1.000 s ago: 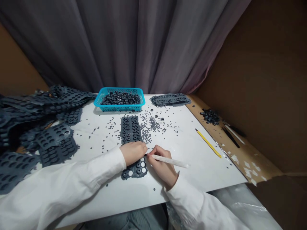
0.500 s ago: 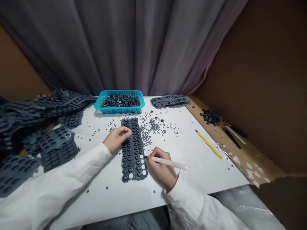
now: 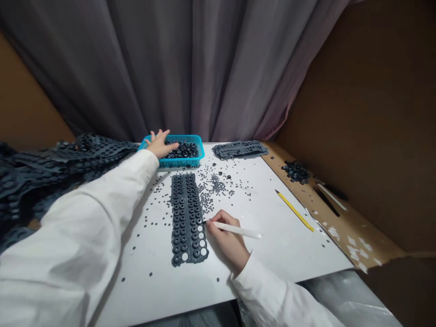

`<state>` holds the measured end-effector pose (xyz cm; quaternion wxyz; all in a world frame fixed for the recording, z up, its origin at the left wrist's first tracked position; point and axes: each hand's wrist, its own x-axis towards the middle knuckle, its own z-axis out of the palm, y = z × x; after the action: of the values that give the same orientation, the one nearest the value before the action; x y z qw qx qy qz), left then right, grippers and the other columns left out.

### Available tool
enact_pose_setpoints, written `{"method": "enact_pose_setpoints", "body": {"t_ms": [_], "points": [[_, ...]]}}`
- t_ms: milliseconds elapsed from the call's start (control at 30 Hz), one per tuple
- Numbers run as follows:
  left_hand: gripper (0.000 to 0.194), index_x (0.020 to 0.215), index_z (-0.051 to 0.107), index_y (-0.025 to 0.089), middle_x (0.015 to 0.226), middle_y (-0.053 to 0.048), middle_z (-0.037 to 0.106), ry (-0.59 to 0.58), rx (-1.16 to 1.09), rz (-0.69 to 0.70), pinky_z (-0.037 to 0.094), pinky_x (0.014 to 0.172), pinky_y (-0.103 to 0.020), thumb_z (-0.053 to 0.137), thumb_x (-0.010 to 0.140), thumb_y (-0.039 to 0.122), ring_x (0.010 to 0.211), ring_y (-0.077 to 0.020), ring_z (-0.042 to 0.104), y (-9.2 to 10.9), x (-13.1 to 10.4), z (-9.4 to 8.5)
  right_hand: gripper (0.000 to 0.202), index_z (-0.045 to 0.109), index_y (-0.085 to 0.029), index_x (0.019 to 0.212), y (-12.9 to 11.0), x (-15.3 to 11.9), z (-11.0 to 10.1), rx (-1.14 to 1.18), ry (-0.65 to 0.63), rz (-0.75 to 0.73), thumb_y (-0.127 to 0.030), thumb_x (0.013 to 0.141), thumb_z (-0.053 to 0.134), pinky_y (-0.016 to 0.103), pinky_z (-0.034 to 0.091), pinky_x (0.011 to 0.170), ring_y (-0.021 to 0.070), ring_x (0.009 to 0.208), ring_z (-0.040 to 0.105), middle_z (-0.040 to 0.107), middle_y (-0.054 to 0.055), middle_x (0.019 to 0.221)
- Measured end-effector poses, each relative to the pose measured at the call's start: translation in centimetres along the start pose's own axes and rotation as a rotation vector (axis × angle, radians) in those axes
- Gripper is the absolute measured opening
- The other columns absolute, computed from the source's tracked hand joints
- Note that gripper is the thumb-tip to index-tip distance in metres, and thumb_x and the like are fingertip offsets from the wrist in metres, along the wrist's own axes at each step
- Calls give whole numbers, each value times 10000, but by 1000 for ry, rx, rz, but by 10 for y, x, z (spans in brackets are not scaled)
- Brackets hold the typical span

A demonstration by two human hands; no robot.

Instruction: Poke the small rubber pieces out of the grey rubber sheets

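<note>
White table (image 3: 272, 261) here, right hand (image 3: 226, 236) clamped round a white-handled tool (image 3: 240, 230), tip by the dark studded strip (image 3: 185, 213) lying mid-table. Farther back, left hand (image 3: 159, 144) is at a blue basket (image 3: 180, 162) of black parts (image 3: 186, 151), grip spread apart.

No text, label, brand, number or sign can be read anywhere in view, from twelve o'clock right round to eleven.
</note>
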<state>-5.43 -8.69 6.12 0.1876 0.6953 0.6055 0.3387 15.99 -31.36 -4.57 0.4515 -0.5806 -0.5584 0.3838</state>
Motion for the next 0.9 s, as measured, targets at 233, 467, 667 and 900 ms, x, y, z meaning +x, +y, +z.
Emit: {"method": "enact_pose_setpoints", "body": {"t_ms": [233, 467, 667, 900], "points": [[153, 844, 644, 184, 765, -25, 636, -774, 213, 801, 427, 705, -274, 617, 759, 308, 765, -174, 575, 25, -120, 41, 153, 532, -175, 621, -5, -1, 0, -27, 4, -38, -253, 748, 564, 204, 347, 487, 101, 501, 462, 541, -28, 532], [61, 747, 664, 155, 763, -66, 629, -813, 532, 880, 445, 651, -283, 625, 732, 200, 774, -217, 604, 40, -150, 67, 146, 527, -176, 623, -2, -2, 1, -51, 20, -77, -236, 752, 559, 204, 336, 494, 101, 510, 461, 531, -36, 537], [141, 705, 625, 138, 741, -66, 628, -806, 264, 801, 452, 708, -272, 523, 802, 138, 754, -176, 593, 22, -146, 63, 140, 512, -181, 608, -3, -4, 2, -56, 29, -68, -213, 740, 546, 206, 327, 476, 101, 490, 452, 520, -37, 510], [121, 775, 514, 161, 734, -36, 592, -405, -781, -343, 495, 666, -293, 525, 730, 273, 672, -152, 606, -18, -129, 41, 114, 535, -182, 649, -5, 4, -3, 29, 15, -25, -245, 740, 558, 219, 371, 499, 121, 526, 504, 579, -12, 569]]}}
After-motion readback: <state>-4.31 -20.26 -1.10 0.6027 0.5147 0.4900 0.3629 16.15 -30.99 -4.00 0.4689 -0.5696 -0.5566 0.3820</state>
